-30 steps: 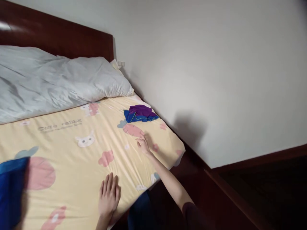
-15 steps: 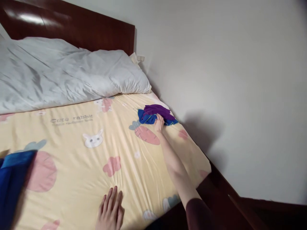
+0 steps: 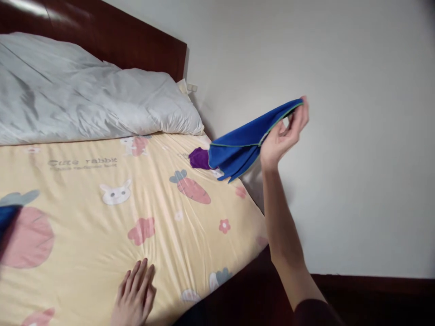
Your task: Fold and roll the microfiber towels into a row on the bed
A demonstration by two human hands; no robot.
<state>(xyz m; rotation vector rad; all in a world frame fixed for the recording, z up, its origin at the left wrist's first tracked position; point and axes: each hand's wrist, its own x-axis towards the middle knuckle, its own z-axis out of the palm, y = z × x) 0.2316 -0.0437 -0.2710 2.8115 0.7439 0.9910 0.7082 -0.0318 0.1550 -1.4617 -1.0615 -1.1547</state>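
Note:
In the head view my right hand (image 3: 283, 136) is raised beside the wall, its fingers pinched on the edge of a blue cloth garment (image 3: 244, 133) with green seams. The garment slants down from the fingers to the bed, and its kind cannot be made out. At its lower end a purple cloth (image 3: 199, 158) rests on the sheet; whether the two are one piece I cannot tell. My left hand (image 3: 133, 292) lies flat on the yellow printed bed sheet (image 3: 91, 240), fingers stretched out, holding nothing.
A grey quilt or pillow (image 3: 102, 99) lies bunched across the head of the bed, before a dark wooden headboard (image 3: 142, 40). More dark blue cloth (image 3: 8, 217) shows at the left edge. A pale wall (image 3: 356, 158) stands close on the right, with a socket (image 3: 192, 88).
My right hand has lifted the blue garment's edge up and to the right, off the bed, stretching it out. The left hand stays flat on the sheet. The view has shifted slightly right.

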